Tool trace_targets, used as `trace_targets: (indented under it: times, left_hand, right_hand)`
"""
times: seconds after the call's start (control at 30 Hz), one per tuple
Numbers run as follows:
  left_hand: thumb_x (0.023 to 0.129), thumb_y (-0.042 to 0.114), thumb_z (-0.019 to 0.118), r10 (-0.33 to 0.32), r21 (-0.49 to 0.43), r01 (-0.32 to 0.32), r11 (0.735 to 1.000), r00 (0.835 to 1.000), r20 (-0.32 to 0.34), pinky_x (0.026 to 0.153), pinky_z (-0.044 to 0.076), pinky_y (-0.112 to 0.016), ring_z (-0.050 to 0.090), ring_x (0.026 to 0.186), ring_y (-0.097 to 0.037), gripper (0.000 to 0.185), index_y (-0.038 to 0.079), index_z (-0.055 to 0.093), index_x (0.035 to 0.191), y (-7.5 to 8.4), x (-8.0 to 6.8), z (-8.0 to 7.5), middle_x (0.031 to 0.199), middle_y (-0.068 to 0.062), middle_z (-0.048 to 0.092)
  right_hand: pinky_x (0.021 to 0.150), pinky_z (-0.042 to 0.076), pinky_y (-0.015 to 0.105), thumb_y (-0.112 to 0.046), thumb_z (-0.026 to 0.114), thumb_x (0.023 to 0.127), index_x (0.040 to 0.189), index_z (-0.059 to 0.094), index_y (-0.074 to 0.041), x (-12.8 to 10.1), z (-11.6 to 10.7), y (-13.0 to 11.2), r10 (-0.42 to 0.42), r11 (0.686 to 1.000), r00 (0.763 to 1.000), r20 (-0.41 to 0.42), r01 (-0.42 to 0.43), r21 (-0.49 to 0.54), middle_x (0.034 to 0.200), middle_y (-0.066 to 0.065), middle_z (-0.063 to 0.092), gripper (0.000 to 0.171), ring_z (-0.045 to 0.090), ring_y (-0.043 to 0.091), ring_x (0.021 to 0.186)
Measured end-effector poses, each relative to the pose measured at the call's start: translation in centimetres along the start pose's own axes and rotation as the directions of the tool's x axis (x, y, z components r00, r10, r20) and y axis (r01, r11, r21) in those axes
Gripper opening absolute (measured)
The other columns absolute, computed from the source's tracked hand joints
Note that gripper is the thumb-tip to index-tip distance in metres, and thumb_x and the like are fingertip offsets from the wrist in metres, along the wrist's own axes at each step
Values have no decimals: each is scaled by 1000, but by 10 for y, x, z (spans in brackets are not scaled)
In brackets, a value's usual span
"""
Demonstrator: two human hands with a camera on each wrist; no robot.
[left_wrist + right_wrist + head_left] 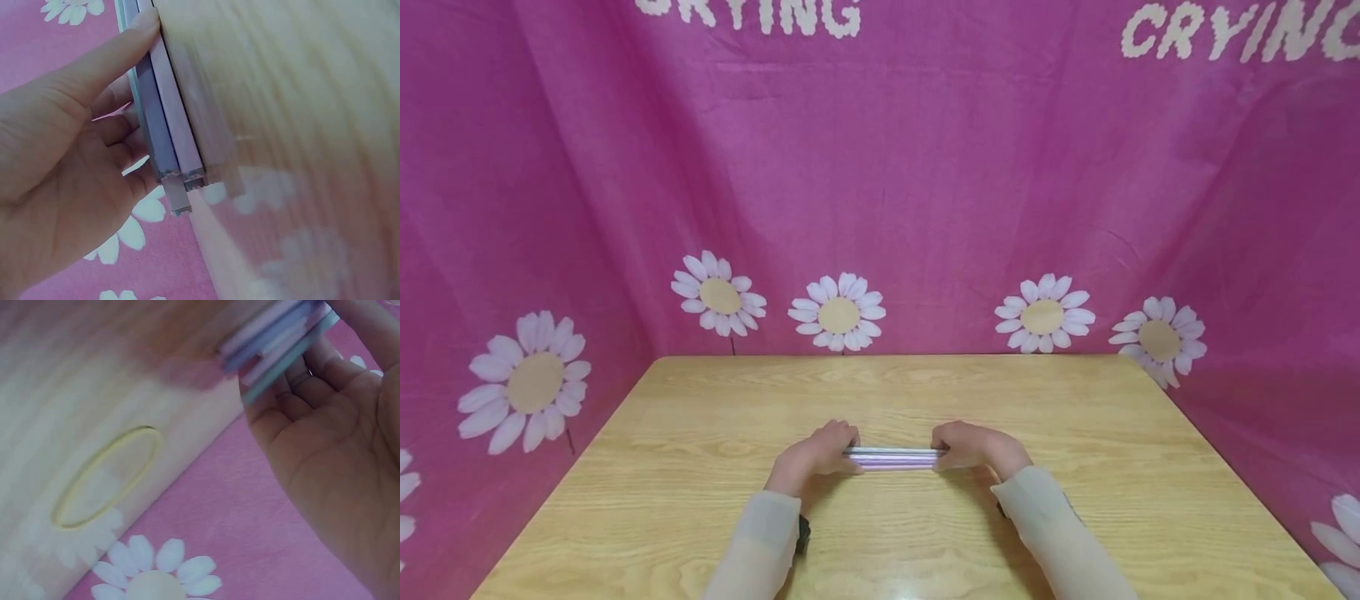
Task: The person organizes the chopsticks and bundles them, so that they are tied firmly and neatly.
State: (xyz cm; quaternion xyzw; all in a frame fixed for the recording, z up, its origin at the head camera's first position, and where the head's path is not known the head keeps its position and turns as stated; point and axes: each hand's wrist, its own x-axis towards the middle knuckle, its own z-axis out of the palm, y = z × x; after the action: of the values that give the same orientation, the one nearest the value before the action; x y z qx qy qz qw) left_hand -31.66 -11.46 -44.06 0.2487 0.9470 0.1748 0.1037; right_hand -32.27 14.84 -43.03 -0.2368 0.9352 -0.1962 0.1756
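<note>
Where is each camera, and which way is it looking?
Head: on the person's head, looking forward and down at the table; both hands and sleeves show.
Left wrist: looks along the left hand holding the bundle of sticks.
Right wrist: looks past the right hand toward a rubber band.
All share the bundle.

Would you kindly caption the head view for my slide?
Both hands, left hand and right hand, hold a bundle of pastel sticks on a wooden table.
</note>
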Motion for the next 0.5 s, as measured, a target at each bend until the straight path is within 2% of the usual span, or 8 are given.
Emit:
trace_targets:
  times: [0.17, 0.3, 0.5]
  left_hand:
    - [85, 19, 75, 1, 12, -1, 1000, 1000, 18, 79, 38, -33, 39, 85, -16, 25, 3, 57, 93, 0, 0, 0, 87, -3, 49]
    - [85, 19, 74, -1, 18, 1, 1000, 1000, 30, 78, 37, -32, 38, 84, -16, 24, 4, 56, 94, -1, 0, 0, 87, -3, 48]
    - [84, 14, 75, 35, 53, -37, 998, 999, 31, 75, 41, -31, 43, 79, -15, 22, 2, 60, 95, 3, 0, 0, 86, -4, 55]
  right_hand:
    - [61, 26, 26, -5, 65, 86, 71, 40, -13, 0, 0, -4, -10, 1000, 1000, 24, 11, -29, 68, -3, 31, 31, 30, 12, 64]
    - [62, 29, 25, -1, 67, 80, 76, 48, -11, 0, 2, -7, -5, 999, 1000, 10, 5, -48, 70, -3, 36, 21, 34, 12, 67]
    - [62, 33, 27, 0, 73, 73, 80, 54, -10, 1, 7, -15, -5, 993, 1000, -1, 4, -118, 72, -3, 43, 23, 39, 13, 68]
